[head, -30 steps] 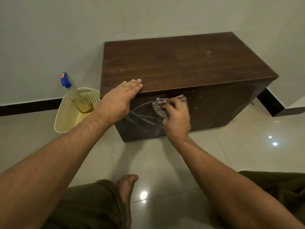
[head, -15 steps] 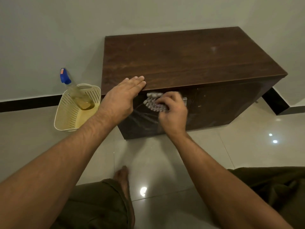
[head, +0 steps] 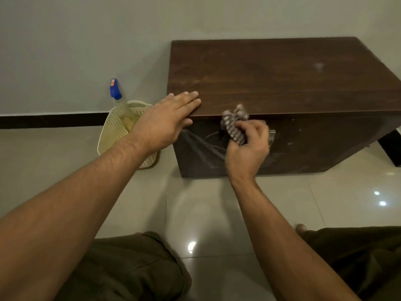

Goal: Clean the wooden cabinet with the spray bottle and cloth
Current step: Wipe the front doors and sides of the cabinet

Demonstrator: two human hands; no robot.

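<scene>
Two knees in dark green trousers (head: 134,268) sit at the bottom of the view, on a shiny pale floor (head: 206,213) that shows little spots of light. Two bare arms reach out from there, away from the person.

On the right side, the right hand (head: 247,146) is curled tight around a bunched-up cloth (head: 233,124). It has a grey and white checked pattern. It sits up near the top of the front of the wooden cabinet (head: 282,79), just under the top edge, and a bit of it pokes up past that edge. I cannot tell if the cloth is pressed onto the wood or held just off it. Pale curved smears show on the dark front beside this hand.

On the other side, the left hand (head: 167,118) lies flat and open on the near left corner of the cabinet top. Its fingers are straight and close together, and it holds nothing. Its thumb hangs down over the front edge.

This cabinet is a low, dark brown box that stands on the floor. Its top has a few faint pale marks.

Left of the cabinet, just past the left hand, a cream basket (head: 112,131) with lots of little holes stands on the floor, tipped over a bit. Inside it leans the spray bottle (head: 118,98), which has a blue top and a clear body with yellow stuff in it.

Behind everything is a plain grey wall (head: 86,40) with a dark strip along the bottom
</scene>
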